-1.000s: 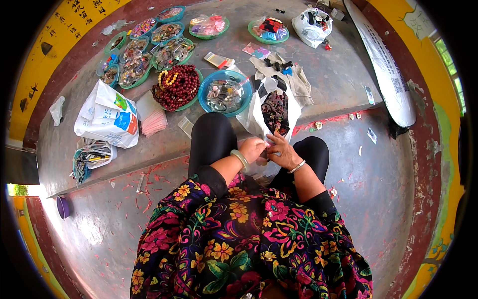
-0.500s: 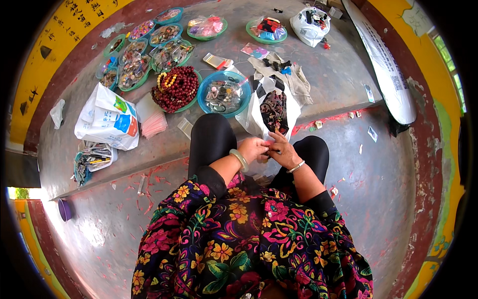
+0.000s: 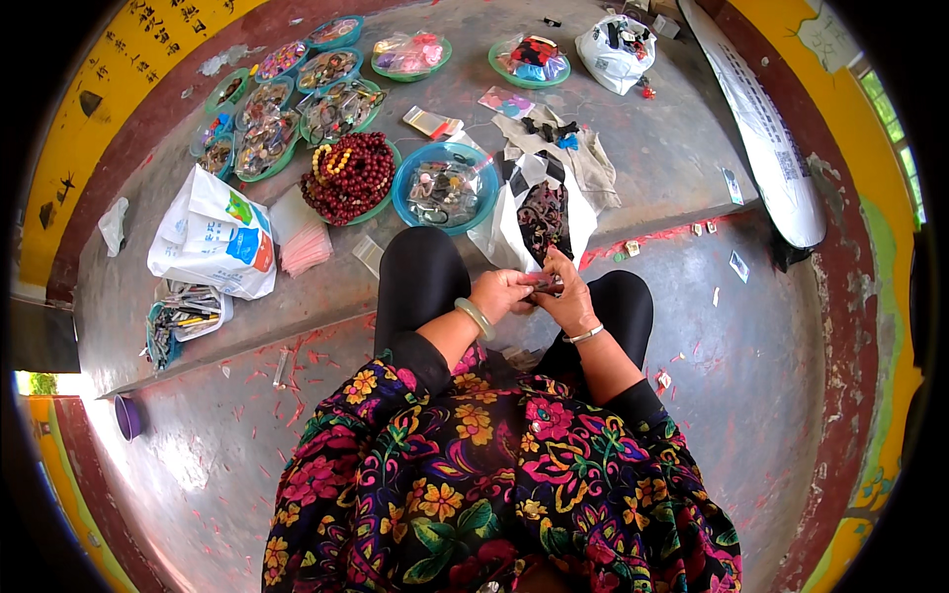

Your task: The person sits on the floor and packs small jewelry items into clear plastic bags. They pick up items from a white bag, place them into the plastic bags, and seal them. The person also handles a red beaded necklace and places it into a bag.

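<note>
Between my knees, my left hand point(image 3: 496, 294) and my right hand point(image 3: 568, 298) meet, fingers closed on a small dark reddish piece point(image 3: 543, 283) whose kind I cannot make out. Fingers cover most of it. Just beyond them a white plastic bag point(image 3: 508, 225) stands with its mouth open, and dark patterned cloth point(image 3: 545, 219) shows inside. To the left of that bag is a blue basin point(image 3: 399, 188) with small clear packets point(image 3: 443, 191) in it. A heap of dark red beads point(image 3: 348, 176) fills a green basin farther left.
Several basins of small packaged goods point(image 3: 265, 143) crowd the far left. A white printed bag point(image 3: 210, 232) and a tub of pens or tools point(image 3: 188, 318) lie left. Grey cloth point(image 3: 591, 170) lies behind the open bag. A step edge point(image 3: 682, 223) crosses the floor, with red scraps along it.
The dark reddish piece now shows between my fingers, where a pale pinkish bit showed before. My right hand has turned slightly and its fingers have shifted. The surroundings look the same.
</note>
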Demonstrator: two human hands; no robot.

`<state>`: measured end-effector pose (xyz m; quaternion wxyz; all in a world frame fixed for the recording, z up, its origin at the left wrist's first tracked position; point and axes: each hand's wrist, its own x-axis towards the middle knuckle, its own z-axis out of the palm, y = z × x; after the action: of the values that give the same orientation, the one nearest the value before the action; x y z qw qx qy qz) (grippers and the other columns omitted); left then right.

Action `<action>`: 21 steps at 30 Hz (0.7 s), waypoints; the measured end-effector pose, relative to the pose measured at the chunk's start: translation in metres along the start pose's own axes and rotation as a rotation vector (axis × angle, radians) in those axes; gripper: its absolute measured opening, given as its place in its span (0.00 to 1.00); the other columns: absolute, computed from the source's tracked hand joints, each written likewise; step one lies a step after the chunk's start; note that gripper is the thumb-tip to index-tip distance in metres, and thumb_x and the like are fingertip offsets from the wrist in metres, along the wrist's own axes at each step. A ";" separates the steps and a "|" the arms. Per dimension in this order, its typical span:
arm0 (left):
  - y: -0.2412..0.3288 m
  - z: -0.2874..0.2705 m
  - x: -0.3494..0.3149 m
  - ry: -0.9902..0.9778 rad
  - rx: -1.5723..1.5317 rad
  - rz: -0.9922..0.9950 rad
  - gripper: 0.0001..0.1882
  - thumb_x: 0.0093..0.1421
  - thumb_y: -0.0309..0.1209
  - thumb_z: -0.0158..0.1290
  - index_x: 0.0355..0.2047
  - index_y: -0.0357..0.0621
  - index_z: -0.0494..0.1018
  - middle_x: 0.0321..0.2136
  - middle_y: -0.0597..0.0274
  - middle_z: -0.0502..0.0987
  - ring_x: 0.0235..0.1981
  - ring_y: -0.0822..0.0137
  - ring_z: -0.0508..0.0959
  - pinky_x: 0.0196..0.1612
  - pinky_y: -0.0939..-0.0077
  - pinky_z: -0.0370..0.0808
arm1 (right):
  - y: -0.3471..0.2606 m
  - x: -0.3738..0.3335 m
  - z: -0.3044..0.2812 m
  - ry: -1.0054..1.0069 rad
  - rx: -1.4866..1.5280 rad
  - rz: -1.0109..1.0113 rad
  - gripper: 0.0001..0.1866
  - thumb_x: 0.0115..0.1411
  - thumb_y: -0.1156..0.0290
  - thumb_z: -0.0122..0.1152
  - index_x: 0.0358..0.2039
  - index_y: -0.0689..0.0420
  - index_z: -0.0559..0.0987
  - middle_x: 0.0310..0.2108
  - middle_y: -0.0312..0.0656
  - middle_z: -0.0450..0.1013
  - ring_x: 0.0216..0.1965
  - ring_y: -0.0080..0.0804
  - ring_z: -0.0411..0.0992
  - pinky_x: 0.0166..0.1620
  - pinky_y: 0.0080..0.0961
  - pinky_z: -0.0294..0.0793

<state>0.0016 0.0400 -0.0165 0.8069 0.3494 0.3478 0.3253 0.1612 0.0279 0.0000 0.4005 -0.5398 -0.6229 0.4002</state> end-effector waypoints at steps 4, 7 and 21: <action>0.003 0.002 0.000 0.089 0.007 0.056 0.10 0.55 0.23 0.44 0.38 0.34 0.69 0.34 0.60 0.72 0.32 0.72 0.74 0.34 0.79 0.74 | -0.006 -0.002 0.001 0.084 0.102 0.112 0.14 0.40 0.78 0.64 0.30 0.59 0.73 0.39 0.39 0.67 0.36 0.24 0.68 0.32 0.16 0.68; 0.008 0.003 -0.003 0.115 -0.021 0.045 0.10 0.55 0.23 0.45 0.38 0.34 0.68 0.35 0.59 0.72 0.33 0.72 0.73 0.36 0.78 0.74 | 0.015 -0.001 -0.002 0.024 0.166 0.171 0.09 0.43 0.78 0.63 0.28 0.61 0.75 0.29 0.35 0.70 0.31 0.20 0.67 0.31 0.15 0.67; 0.012 0.006 -0.005 0.156 -0.145 -0.011 0.09 0.56 0.25 0.45 0.37 0.34 0.68 0.33 0.59 0.72 0.33 0.69 0.74 0.36 0.77 0.74 | 0.028 -0.002 0.005 0.115 0.464 0.231 0.01 0.47 0.78 0.60 0.22 0.60 0.76 0.18 0.26 0.66 0.20 0.11 0.58 0.22 0.09 0.57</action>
<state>-0.0003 0.0404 -0.0025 0.8023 0.2615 0.3872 0.3715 0.1666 0.0286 -0.0282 0.5000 -0.5228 -0.4252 0.5439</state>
